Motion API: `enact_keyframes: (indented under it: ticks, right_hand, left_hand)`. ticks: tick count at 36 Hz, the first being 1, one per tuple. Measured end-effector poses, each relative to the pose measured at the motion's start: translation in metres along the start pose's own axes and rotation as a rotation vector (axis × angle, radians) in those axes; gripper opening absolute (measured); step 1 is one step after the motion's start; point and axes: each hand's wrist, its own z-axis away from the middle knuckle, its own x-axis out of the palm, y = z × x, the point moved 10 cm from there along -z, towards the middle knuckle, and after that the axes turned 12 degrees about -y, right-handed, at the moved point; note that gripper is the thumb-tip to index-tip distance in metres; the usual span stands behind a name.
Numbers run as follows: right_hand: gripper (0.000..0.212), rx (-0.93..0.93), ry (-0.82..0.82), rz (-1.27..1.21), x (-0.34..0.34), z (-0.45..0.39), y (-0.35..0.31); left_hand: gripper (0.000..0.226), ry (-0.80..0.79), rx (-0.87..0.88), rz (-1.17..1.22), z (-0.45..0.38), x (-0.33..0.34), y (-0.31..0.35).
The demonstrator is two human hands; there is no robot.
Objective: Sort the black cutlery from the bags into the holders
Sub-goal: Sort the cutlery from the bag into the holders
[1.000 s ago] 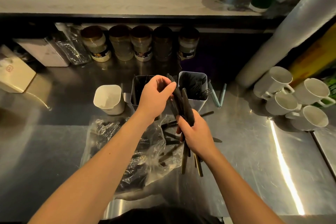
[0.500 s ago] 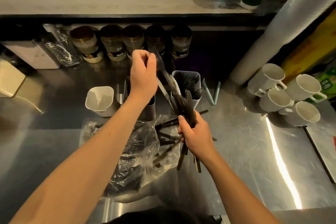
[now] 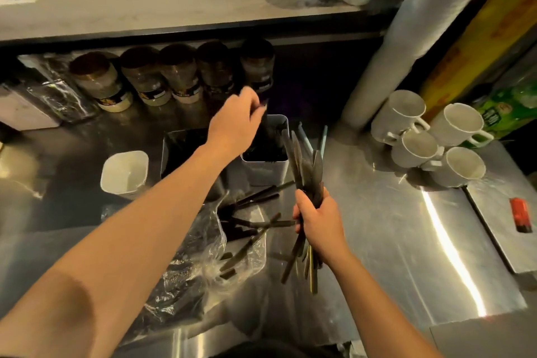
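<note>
The surface [image 3: 406,241] is brushed stainless steel, glossy, with a bright streak of glare at the right of the frame. The cutlery [image 3: 308,171] is matt black. The bag [image 3: 203,256] at lower centre is thin clear plastic, crinkled and shiny. The holders [image 3: 267,171] look like smooth satin metal, the mugs [image 3: 462,125] at right glossy white ceramic, and the shelf [image 3: 159,3] on top matt, wood-like

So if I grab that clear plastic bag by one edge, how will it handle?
The clear plastic bag looks thin and crumpled, so probably floppy. Its mouth lies open with black cutlery poking out, so pieces would likely slide out onto the steel counter.
</note>
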Motion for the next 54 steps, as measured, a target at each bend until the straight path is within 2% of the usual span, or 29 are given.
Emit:
enact_keyframes:
  ticks: [3, 6, 8, 9, 11, 12, 13, 15, 17, 18, 23, 34, 41, 44, 50, 54]
  right_hand:
    - [0.015, 0.011, -0.017, -0.038, -0.004, -0.002, 0.000]
    - [0.016, 0.020, -0.037, -0.076, -0.006, -0.003, -0.001]
    - [0.016, 0.012, -0.055, -0.097, -0.005, -0.002, -0.005]
    - [0.016, 0.006, -0.067, -0.105, -0.004, -0.002, -0.007]
    - [0.016, -0.005, -0.096, -0.112, 0.000, -0.001, -0.012]
    - [0.016, -0.008, -0.113, -0.113, 0.004, -0.001, -0.014]
    - [0.016, -0.011, -0.133, -0.121, 0.007, -0.001, -0.017]
    - [0.017, -0.021, -0.189, -0.128, 0.018, 0.001, -0.022]
    - [0.020, -0.037, -0.249, -0.104, 0.029, 0.002, -0.027]
    - [0.021, -0.039, -0.272, -0.109, 0.034, 0.004, -0.030]
    - [0.025, -0.038, -0.340, -0.195, 0.056, 0.012, -0.038]
    - [0.022, -0.076, -0.352, -0.294, 0.089, 0.015, -0.050]
    - [0.027, 0.037, -0.265, -0.256, 0.095, 0.006, -0.026]
    - [0.025, 0.055, -0.257, -0.251, 0.101, 0.005, -0.022]
    - [0.026, 0.058, -0.290, -0.172, 0.118, 0.000, -0.025]
    - [0.028, 0.078, -0.305, -0.166, 0.124, -0.002, -0.026]
  left_hand:
    - [0.019, -0.311, -0.083, -0.187, 0.003, 0.044, -0.017]
    - [0.054, -0.391, -0.080, -0.222, 0.007, 0.060, -0.023]
    - [0.067, -0.291, -0.077, -0.148, 0.010, 0.052, -0.021]
    - [0.065, -0.194, -0.063, -0.075, 0.013, 0.043, -0.018]
    - [0.048, 0.015, -0.021, 0.145, 0.027, 0.022, -0.008]
    - [0.036, 0.060, -0.039, 0.296, 0.035, 0.018, -0.006]
    - [0.027, 0.014, -0.088, 0.458, 0.041, 0.023, -0.004]
    - [0.030, -0.294, -0.206, 0.697, 0.054, 0.055, 0.006]
    - [0.028, -0.548, -0.218, 0.798, 0.074, 0.079, 0.018]
    - [0.027, -0.574, -0.206, 0.831, 0.082, 0.080, 0.020]
    - [0.025, -0.393, -0.239, 0.874, 0.096, 0.053, -0.002]
    - [0.023, -0.198, -0.242, 1.099, 0.119, 0.009, -0.031]
    - [0.023, 0.195, -0.293, 1.207, 0.124, -0.058, -0.087]
    - [0.021, 0.312, -0.319, 1.170, 0.124, -0.086, -0.115]
    - [0.023, 0.332, -0.332, 0.918, 0.110, -0.099, -0.150]
    - [0.023, 0.137, -0.312, 0.656, 0.093, -0.072, -0.150]
